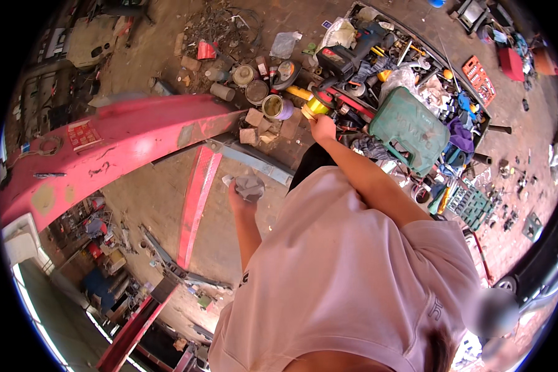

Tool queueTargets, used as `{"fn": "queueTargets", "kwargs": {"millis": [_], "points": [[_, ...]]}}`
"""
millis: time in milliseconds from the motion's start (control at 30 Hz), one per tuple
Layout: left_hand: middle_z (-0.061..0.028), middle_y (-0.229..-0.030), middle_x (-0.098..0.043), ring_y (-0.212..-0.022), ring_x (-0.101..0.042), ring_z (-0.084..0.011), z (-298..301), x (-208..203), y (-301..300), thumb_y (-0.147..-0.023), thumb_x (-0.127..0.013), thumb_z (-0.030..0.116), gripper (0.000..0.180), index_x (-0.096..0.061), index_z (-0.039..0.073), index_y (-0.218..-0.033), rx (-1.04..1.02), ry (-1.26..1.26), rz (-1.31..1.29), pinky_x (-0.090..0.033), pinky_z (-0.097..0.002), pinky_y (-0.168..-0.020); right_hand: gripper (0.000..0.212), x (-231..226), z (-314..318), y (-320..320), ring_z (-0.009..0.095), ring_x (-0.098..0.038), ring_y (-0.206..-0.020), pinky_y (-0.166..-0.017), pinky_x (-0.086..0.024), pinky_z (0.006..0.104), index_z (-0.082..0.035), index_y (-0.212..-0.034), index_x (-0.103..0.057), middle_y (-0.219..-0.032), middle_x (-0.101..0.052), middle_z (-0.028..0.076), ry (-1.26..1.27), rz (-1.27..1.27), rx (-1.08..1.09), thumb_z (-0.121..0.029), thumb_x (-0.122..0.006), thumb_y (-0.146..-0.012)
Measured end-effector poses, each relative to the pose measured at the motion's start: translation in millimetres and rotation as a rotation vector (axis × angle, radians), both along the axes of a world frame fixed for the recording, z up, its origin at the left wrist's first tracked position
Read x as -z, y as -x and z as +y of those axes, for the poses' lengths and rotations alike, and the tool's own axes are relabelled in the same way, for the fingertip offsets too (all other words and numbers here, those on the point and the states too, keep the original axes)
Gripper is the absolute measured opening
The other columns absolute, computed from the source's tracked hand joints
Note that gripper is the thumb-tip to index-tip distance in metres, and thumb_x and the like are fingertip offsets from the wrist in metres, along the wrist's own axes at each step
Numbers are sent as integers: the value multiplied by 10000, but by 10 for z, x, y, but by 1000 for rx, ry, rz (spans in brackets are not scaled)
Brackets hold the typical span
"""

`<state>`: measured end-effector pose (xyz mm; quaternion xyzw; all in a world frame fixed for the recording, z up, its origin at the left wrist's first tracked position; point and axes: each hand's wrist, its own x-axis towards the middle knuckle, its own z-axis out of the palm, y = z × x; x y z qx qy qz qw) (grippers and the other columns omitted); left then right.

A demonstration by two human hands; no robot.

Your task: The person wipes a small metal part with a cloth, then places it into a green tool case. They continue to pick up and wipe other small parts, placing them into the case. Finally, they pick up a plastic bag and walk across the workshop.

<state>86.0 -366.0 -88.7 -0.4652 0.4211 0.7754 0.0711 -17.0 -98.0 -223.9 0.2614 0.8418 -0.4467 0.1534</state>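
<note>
My left hand (237,197) is closed on a grey, rounded, flat-looking piece (250,188), out over the floor beside the red metal beam (142,133). What this piece is made of I cannot make out. Farther out and to the right, my right hand (323,128) pinches a small flat yellow piece (308,112). It is close to a bright yellow-green round item (319,104). Just left of that hand stands an open tin (277,108) with a pale purple side and yellowish residue inside.
More tins (245,75) and several brick pieces (248,136) sit around the open tin. At the right, a crowded tool tray (485,115) bears a green plastic case (410,127) and a dark power tool (341,61). An orange socket holder (479,80) lies beyond.
</note>
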Motion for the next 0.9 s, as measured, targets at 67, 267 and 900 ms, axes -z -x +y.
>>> {"fn": "queueTargets", "kwargs": {"millis": [67,267,900], "points": [[-53,-997,-589,-946,-573,-251,4,51,120,-860,-447,332,304,-530,103,-1041,46,-15,5,-464,-420,-826,218,-70,27,-32,354,-613,-807,-734,-488,430,-51,-864,-663,-842,-634,196,-38,-3,32,-240,-621,-764],[-40,-985,-600,-901,-595,-238,172,246,688,-855,-477,325,292,-550,104,-1032,289,-82,12,-491,-389,-778,203,-78,-8,-38,350,-623,-787,-714,-500,432,-32,-828,-627,-801,-636,192,-144,9,-4,-222,-625,-755],[-49,-894,-639,-760,-636,-219,1532,1925,1570,-816,-556,349,293,-594,101,-969,848,151,-270,-513,-406,-641,103,-867,1372,-96,237,-632,-638,-579,-480,327,-29,-839,-612,-706,-631,124,12,459,475,-115,-591,-788]]}}
